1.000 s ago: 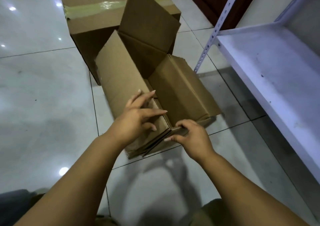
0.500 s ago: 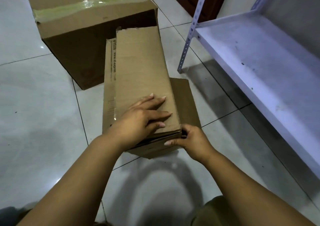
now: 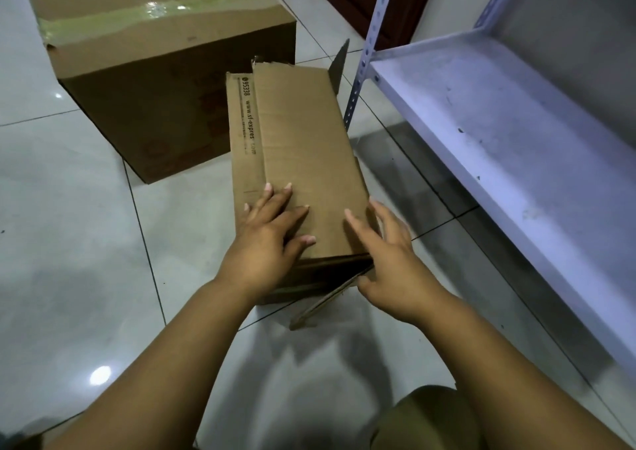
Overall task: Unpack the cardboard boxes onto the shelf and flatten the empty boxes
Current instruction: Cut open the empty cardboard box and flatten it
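Note:
A small brown cardboard box lies collapsed on the tiled floor in front of me, printed text along its left strip. My left hand presses flat on its near end with fingers spread and straight. Over the box's near right corner is my right hand, fingers straight and spread, the palm by the loose flap that sticks out underneath. A flap tip stands up at the far right end.
A larger taped cardboard box stands closed behind, to the left. A white metal shelf with a perforated upright runs along the right, its board bare and dusty. My knee shows at the bottom.
The box went from open with raised flaps to folded flat. My right hand let go of the near edge and spread open above the corner. My left hand stayed pressing on top.

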Tool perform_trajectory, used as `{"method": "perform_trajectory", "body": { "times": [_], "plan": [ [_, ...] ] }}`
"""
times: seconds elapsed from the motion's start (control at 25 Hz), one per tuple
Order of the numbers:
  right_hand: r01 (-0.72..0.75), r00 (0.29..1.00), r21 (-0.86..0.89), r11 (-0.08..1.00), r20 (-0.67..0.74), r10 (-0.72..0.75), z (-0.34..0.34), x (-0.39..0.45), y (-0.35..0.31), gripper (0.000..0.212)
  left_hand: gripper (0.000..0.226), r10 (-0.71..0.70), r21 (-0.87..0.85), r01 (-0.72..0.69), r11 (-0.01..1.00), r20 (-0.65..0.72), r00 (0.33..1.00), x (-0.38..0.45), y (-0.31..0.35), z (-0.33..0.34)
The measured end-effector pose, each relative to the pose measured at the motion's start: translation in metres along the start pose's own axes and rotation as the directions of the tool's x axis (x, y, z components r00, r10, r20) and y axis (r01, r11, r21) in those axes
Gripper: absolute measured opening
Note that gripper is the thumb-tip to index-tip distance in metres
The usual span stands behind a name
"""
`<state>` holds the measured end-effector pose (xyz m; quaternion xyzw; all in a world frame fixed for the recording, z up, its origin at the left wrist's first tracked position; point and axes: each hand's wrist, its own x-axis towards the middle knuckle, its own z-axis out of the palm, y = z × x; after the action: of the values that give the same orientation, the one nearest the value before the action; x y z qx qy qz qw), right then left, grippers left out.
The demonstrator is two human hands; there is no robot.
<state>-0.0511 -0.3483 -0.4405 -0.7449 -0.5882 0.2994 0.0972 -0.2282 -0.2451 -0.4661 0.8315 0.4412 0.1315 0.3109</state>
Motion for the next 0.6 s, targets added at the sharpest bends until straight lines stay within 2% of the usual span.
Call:
{"method": "perform_trajectory", "body": {
  "times": [0.12,0.2,0.28,0.36,0.4,0.48,0.6],
  "plan": [
    [-0.043,0.992,-0.013,0.999,0.118,0.044,-0.01,0.006,-0.022,0.07,0.056,-0.016,-0.044,0.014,0.999,-0.051,0.999,-0.005,-0.001,-0.002],
    [-0.121,0.989,-0.027,0.992,0.077,0.123,-0.007,0.014,-0.034,0.068,0.065,-0.093,-0.076,0.083,0.994,-0.136,0.986,-0.01,-0.004,-0.005],
    [-0.239,0.971,0.002,0.971,0.03,0.238,-0.002,0.024,-0.042,0.074,0.087,-0.285,-0.132,0.264,0.955,-0.169,0.944,-0.014,-0.006,-0.01],
    [-0.306,0.952,-0.026,0.952,0.023,0.306,0.004,0.031,-0.049,0.079,0.104,-0.529,-0.296,0.49,0.82,-0.067,0.846,-0.014,-0.01,-0.017],
    [-0.314,0.949,-0.059,0.948,0.023,0.315,0.007,0.034,-0.052,0.081,0.101,-0.599,-0.405,0.555,0.726,0.022,0.8,-0.013,-0.014,-0.02],
    [-0.303,0.952,-0.1,0.948,0.023,0.307,0.015,0.037,-0.061,0.082,0.074,-0.603,-0.577,0.57,0.585,0.161,0.782,-0.013,-0.024,-0.021],
    [-0.292,0.954,-0.126,0.948,0.032,0.298,0.023,0.04,-0.074,0.082,0.045,-0.595,-0.664,0.525,0.533,0.148,0.79,-0.015,-0.035,-0.023]
  ]
}}
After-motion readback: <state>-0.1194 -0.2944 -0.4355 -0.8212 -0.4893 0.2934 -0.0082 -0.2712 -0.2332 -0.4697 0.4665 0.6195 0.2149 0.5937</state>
